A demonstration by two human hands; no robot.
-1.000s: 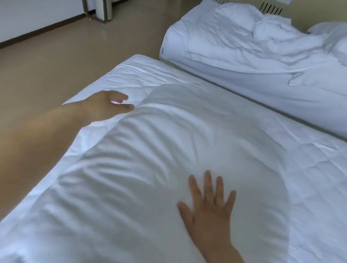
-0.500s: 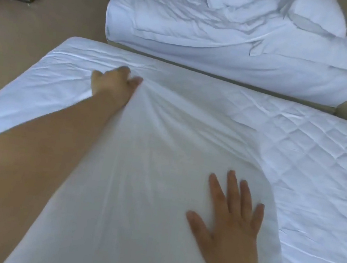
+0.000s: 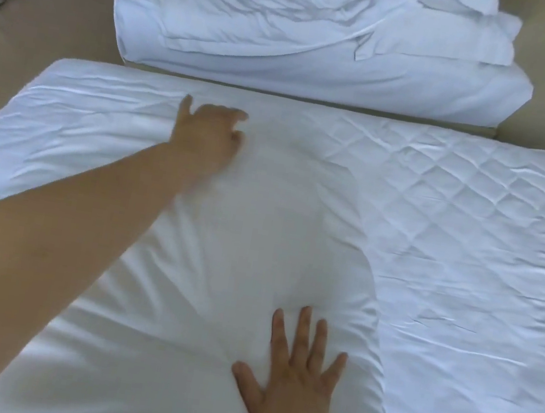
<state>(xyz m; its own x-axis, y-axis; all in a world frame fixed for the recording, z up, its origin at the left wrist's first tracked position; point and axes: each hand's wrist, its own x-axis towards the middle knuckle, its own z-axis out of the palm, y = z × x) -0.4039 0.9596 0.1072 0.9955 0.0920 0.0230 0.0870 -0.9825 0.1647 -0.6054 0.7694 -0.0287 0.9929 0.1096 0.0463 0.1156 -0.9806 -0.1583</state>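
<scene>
Head view, sole camera. Pillow (image 3: 259, 239) lies lengthwise on the quilted mattress (image 3: 471, 236), left of its middle, near end running out of the bottom of the frame. Right hand (image 3: 293, 386) is flat, fingers spread wide, pressing the near part of the pillow; creases fan out from under the palm. Left hand (image 3: 209, 133) reaches across to the far end, fingers curled against the cloth, thumb lifted. Motion blur there: cannot tell whether cloth is actually pinched or only pushed. Risks, as judged: if the left hand drags the far end while the right pins the near part, the cover may stretch and bunch over the filling instead of smoothing; a pull to one side would skew the pillow toward the mattress's left edge and the floor (image 3: 45, 13); a loose hold could slip off the slick fabric. Hidden or unclear: pillow's near end and both lower corners are cut off; left forearm covers its left side; white on white makes the far edge hard to trace. Second bed (image 3: 285, 66) beyond, well apart, carries rumpled bedding (image 3: 382, 7), cropped at the top.
</scene>
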